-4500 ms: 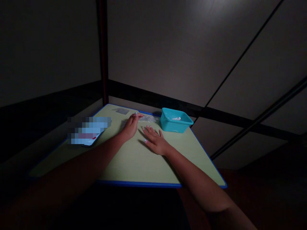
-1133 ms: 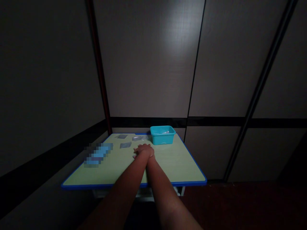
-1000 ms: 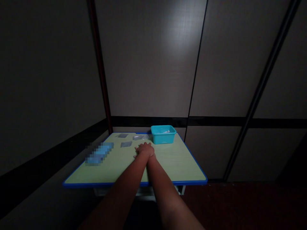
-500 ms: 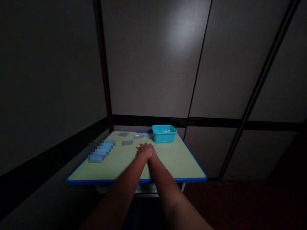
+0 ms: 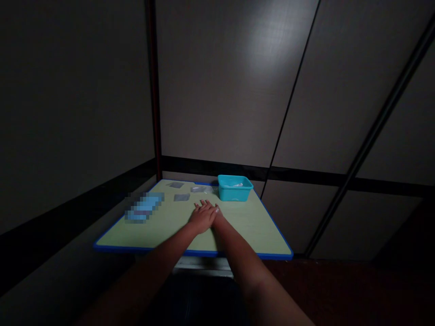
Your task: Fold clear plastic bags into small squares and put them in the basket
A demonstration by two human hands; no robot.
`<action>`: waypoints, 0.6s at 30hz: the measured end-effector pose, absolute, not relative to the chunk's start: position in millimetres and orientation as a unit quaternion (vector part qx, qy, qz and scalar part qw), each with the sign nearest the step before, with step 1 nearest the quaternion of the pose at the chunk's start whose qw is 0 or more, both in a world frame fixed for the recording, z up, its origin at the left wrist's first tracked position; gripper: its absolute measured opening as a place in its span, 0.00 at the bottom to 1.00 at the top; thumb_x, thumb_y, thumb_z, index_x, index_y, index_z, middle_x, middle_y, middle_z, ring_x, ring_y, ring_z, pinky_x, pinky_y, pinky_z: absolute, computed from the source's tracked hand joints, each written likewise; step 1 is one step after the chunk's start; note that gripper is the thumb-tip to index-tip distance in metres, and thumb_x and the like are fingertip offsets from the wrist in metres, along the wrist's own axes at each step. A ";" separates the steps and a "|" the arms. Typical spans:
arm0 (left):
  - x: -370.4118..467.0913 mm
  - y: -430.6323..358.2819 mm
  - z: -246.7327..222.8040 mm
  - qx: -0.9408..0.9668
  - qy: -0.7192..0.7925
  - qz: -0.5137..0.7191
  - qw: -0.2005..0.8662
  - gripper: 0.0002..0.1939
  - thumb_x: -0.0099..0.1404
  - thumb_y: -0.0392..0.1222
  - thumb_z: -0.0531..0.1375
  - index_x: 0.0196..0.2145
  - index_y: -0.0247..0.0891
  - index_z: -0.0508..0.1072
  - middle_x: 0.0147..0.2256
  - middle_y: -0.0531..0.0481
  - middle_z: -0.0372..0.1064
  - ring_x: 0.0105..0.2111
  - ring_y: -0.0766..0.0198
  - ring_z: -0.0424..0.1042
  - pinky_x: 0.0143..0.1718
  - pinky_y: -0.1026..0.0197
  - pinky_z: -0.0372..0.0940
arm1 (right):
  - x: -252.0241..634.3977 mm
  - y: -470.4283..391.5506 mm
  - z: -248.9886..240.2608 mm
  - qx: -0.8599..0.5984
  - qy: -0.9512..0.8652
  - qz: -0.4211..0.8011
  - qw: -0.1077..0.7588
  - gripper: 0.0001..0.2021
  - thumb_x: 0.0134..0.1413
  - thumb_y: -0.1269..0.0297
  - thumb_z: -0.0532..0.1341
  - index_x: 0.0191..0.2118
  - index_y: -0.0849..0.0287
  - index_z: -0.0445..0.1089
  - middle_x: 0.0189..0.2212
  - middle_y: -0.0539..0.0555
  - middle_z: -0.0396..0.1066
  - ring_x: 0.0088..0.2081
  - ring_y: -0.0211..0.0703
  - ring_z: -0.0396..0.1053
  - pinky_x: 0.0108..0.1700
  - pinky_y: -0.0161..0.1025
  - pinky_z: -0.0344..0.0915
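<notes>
Near the middle of the pale green table [image 5: 163, 231], my left hand [image 5: 203, 217] lies palm down with its fingers spread, partly over my right hand. Only part of my right hand [image 5: 218, 213] shows, on the right of the left one; its fingers are mostly hidden. Whatever may lie under the two hands is out of sight. Beyond them to the right stands a turquoise basket [image 5: 234, 194] with something clear or whitish inside. A small flat clear packet [image 5: 181, 197] lies beyond the left hand, and another packet [image 5: 198, 189] is farther back, left of the basket.
At the table's far left corner is another flat packet [image 5: 176, 185]. A blurred-out blue object [image 5: 144, 207] lies along the left edge. Dark panelled walls [image 5: 217, 90] rise behind and to the left of the table.
The view has shifted and tilted slightly. My left hand has turned and slid a little to the left relative to my right hand, and its forearm now slants more to the left.
</notes>
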State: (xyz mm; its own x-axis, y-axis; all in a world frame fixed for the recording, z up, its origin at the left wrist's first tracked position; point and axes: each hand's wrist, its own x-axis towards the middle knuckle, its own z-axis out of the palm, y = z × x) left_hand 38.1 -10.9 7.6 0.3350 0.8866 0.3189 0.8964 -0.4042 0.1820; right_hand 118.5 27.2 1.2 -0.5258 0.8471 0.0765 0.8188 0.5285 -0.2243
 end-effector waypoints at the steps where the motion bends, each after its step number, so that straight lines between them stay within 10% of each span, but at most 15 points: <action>1: 31.9 -14.3 8.2 -0.820 -0.541 -0.183 0.007 0.25 0.70 0.48 0.37 0.56 0.40 0.63 0.59 0.42 0.57 0.61 0.54 0.51 0.59 0.44 0.44 | 121.0 28.0 0.1 -0.463 -0.879 0.076 0.089 0.29 0.54 0.61 0.57 0.62 0.47 0.53 0.66 0.53 0.40 0.65 0.55 0.35 0.60 0.61 0.33; 9: -26.3 15.8 15.6 -0.804 -0.551 -0.224 -0.005 0.23 0.70 0.47 0.40 0.57 0.39 0.60 0.59 0.43 0.56 0.59 0.57 0.53 0.58 0.47 0.49 | 132.9 45.7 2.4 -0.471 -0.838 0.160 0.227 0.23 0.59 0.60 0.50 0.60 0.52 0.56 0.62 0.58 0.51 0.63 0.49 0.47 0.58 0.57 0.46; 18: -15.6 50.6 17.4 -0.791 -0.567 -0.222 0.066 0.20 0.68 0.49 0.47 0.27 0.36 0.70 0.30 0.43 0.68 0.36 0.56 0.67 0.41 0.54 0.60 | 178.7 50.3 17.9 -0.579 -0.772 0.026 0.260 0.11 0.54 0.61 0.57 0.29 0.62 0.71 0.32 0.58 0.69 0.40 0.47 0.62 0.42 0.40 0.56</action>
